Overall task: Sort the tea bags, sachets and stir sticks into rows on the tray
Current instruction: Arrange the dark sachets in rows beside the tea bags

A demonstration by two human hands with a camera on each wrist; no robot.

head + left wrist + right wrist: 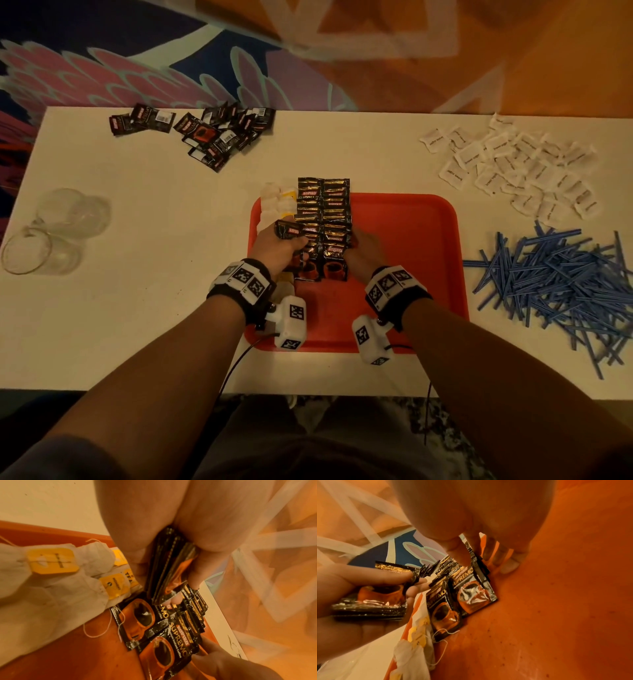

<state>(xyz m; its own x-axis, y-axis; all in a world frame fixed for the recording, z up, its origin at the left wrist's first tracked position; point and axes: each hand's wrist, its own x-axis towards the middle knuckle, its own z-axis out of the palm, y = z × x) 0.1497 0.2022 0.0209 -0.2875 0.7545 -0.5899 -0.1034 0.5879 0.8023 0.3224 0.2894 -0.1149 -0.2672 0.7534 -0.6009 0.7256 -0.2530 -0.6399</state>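
Observation:
Two rows of black coffee sachets [323,212] lie overlapped on the left part of the red tray [411,240]. A column of white tea bags with yellow tags [277,202] lies along the tray's left rim. My left hand [286,245] grips a small stack of black sachets [171,572] just above the left row's near end. My right hand [364,248] pinches the right edge of a sachet [474,588] at the near end of the right row, thumb on top and fingers down on the tray.
On the white table, loose black sachets [219,133] lie at the back left and white sachets [513,168] at the back right. Blue stir sticks [555,284] are heaped right of the tray. Clear glass cups [58,229] stand at the left.

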